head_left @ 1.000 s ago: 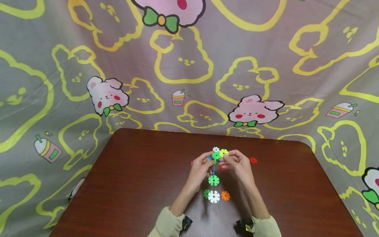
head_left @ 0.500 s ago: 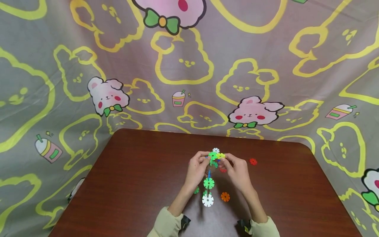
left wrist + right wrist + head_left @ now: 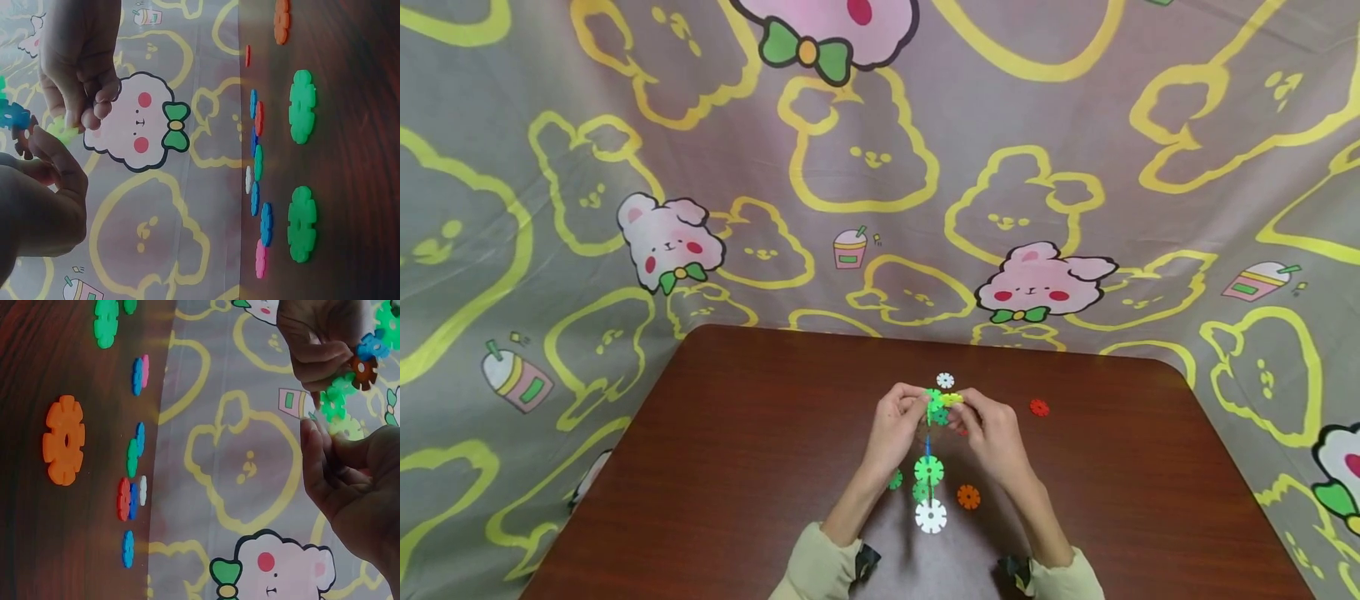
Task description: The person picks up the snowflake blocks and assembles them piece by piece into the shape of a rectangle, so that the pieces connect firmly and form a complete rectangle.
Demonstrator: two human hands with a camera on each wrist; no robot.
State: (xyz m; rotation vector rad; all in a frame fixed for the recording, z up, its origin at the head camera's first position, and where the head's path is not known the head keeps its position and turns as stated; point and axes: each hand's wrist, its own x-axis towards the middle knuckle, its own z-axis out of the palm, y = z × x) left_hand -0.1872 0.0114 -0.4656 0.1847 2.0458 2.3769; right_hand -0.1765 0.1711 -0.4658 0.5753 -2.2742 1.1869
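My left hand (image 3: 897, 425) pinches the upper green snowflake disc (image 3: 934, 402) of a chain of slotted plastic snowflake discs. Between the thumb and fingers of my right hand (image 3: 996, 429) is a yellow snowflake disc (image 3: 952, 400), turned nearly edge-on, meeting the green disc's edge. From there the chain runs down toward me through a brown disc (image 3: 364, 372) and a blue disc (image 3: 373, 345) to a bright green disc (image 3: 928, 471) and a white disc (image 3: 931, 517) at its low end. Fingertips partly cover the upper green and yellow discs.
Loose snowflake discs lie on the brown table (image 3: 737, 467): an orange disc (image 3: 968, 497) near my right forearm, a red disc (image 3: 1039, 407) at right, a white one (image 3: 945, 380) beyond my hands. Several more, including a pink disc (image 3: 260, 258), lie farther back. Patterned cloth (image 3: 880, 167) surrounds the table.
The yellow disc has come left and down against the green disc, tilting from face-on to nearly edge-on. Both hands shifted slightly left, and the chain's low end swung left and toward me.
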